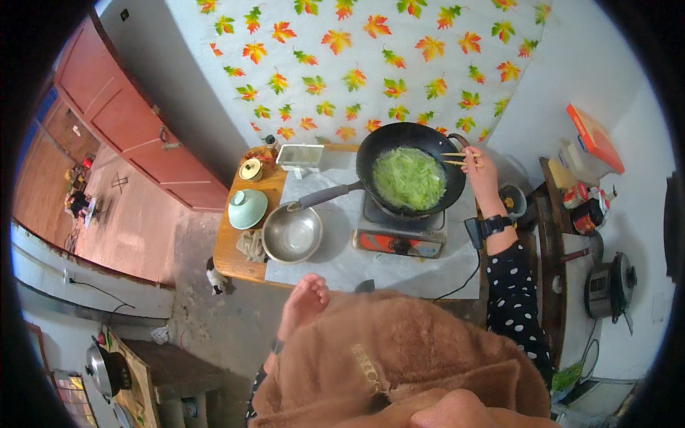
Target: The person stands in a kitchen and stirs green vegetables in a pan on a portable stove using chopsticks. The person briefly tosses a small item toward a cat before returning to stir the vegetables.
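A pair of chopsticks [461,154] is in my right hand [477,168], at the right rim of a black wok [369,184]. Pale green shredded vegetables [411,179] lie in bubbling liquid inside the wok. Under it stands a portable gas stove [400,241] with an orange front panel. The wok's long grey handle [332,196] points left, over a steel bowl [292,235]. Loosely bent and holding nothing visible, my left hand [306,299] is by the table's front edge, in front of a brown fleece apron [428,331].
An upturned pale green bowl [248,208], a crumpled cloth [250,246], a lidded yellow pot [250,169] and a white rectangular container [301,158] sit on the table's left. A rice cooker [607,291] stands right, beside jars [586,216]. On the floor is a cat [217,278].
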Available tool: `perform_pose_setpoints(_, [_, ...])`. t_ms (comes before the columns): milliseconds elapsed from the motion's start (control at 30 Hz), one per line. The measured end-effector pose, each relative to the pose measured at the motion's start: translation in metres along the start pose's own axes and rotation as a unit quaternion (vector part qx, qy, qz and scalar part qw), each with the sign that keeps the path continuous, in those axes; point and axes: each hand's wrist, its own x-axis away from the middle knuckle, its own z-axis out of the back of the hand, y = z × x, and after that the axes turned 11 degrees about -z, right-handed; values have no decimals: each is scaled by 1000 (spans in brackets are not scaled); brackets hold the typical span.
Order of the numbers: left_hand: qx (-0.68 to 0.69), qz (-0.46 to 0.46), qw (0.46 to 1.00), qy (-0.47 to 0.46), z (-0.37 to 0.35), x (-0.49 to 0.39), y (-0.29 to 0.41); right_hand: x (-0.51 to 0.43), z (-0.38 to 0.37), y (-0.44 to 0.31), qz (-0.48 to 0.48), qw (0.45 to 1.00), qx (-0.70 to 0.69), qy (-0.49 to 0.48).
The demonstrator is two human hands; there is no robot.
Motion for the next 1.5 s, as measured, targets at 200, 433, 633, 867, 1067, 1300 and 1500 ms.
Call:
perform_pose_setpoints(200, [-6, -4, 1000, 2, -2, 0, -2, -32, -32, 18, 9, 995, 76, -61])
perform_pose_setpoints(433, [-17, -22, 1000, 13, 0, 6, -2, -41, -59, 2, 97, 984, 131, -73])
perform_pose_setpoints(633, [-13, -36, 999, 29, 3, 11, 0, -37, -88, -10, 5, 985, 36, -168])
perform_pose_setpoints(867, [-3, -61, 998, 11, 7, 19, -1, -25, -101, -21, 35, 978, 29, -206])
perform_pose_setpoints(1067, [-9, -57, 998, 13, 10, 19, 0, 0, -94, -40, 3, 969, -26, -246])
perform_pose_setpoints(1300, [-1, -40, 999, 21, 8, 14, -3, 35, -58, -52, -20, 960, -16, -279])
perform_pose_setpoints(1500, [-4, -13, 1000, 23, 1, 7, -6, 47, -27, -43, -87, 971, -62, -213])
